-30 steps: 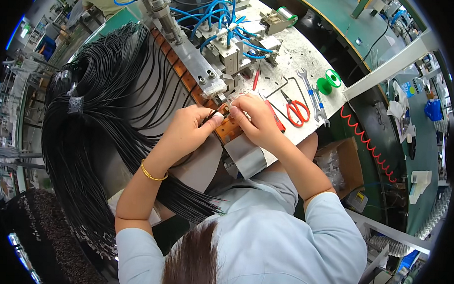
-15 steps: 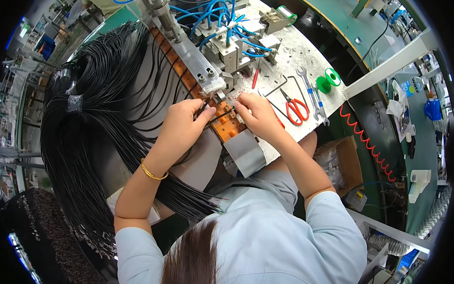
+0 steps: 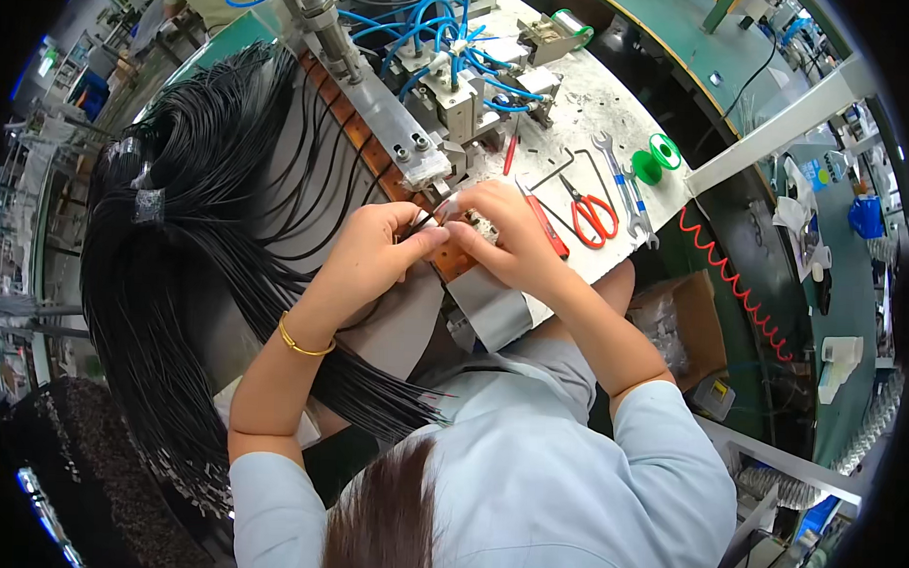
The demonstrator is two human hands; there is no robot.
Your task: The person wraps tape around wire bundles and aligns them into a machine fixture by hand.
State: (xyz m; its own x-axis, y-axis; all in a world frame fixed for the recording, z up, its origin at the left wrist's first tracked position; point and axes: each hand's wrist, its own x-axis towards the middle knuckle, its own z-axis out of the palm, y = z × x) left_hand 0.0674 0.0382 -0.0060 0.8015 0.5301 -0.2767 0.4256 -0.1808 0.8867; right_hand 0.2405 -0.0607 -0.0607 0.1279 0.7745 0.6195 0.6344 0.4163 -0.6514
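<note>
My left hand (image 3: 376,246) is closed in a pinch on a thin black cable (image 3: 420,223), above the near end of an orange-brown rail (image 3: 374,159). Fingertip to fingertip with it, my right hand (image 3: 501,234) is also closed, its thumb and fingers drawn together at the cable's end. Whatever lies between the right fingertips is too small and covered to make out. Just beyond the hands is the metal head (image 3: 419,163) of a bench machine. Several more black cables lie across the rail farther up.
A large bundle of black cables (image 3: 195,125) hangs at the left. Blue air tubes (image 3: 453,34) top the machine. On the white bench lie red-handled scissors (image 3: 594,221), a red-handled tool (image 3: 547,227), hex keys (image 3: 557,170), wrenches (image 3: 623,185) and a green spool (image 3: 647,169).
My right hand has moved left and closed in on my left hand, and the fingertips now meet. The red-handled tool beside it has come into fuller view.
</note>
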